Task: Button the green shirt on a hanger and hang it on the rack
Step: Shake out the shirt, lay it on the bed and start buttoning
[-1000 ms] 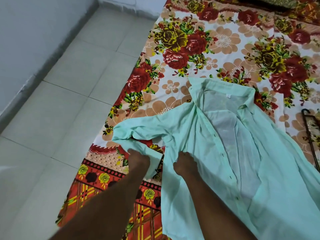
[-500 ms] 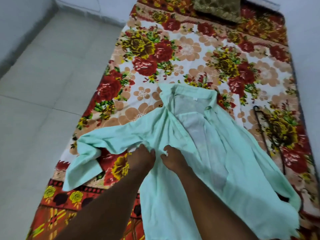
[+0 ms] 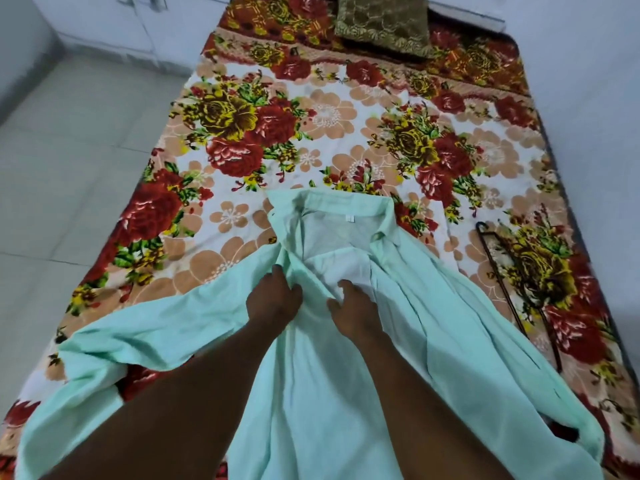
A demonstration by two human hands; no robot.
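Fingers [image 3: 278,271] of left hand [image 3: 273,301] and right hand [image 3: 355,308] pinch the pale green cotton shirt [image 3: 450,323], collar pointing away; thin black hanger [image 3: 503,285] lies nearer the right hand.

We saw the green shirt [image 3: 433,323], a pale mint, lying open and unbuttoned on the bed [image 3: 325,116]. Its collar pointed away from us with a white label inside, one sleeve spread out to the left. The thin dark hanger [image 3: 500,280] lay flat just beside its right side.
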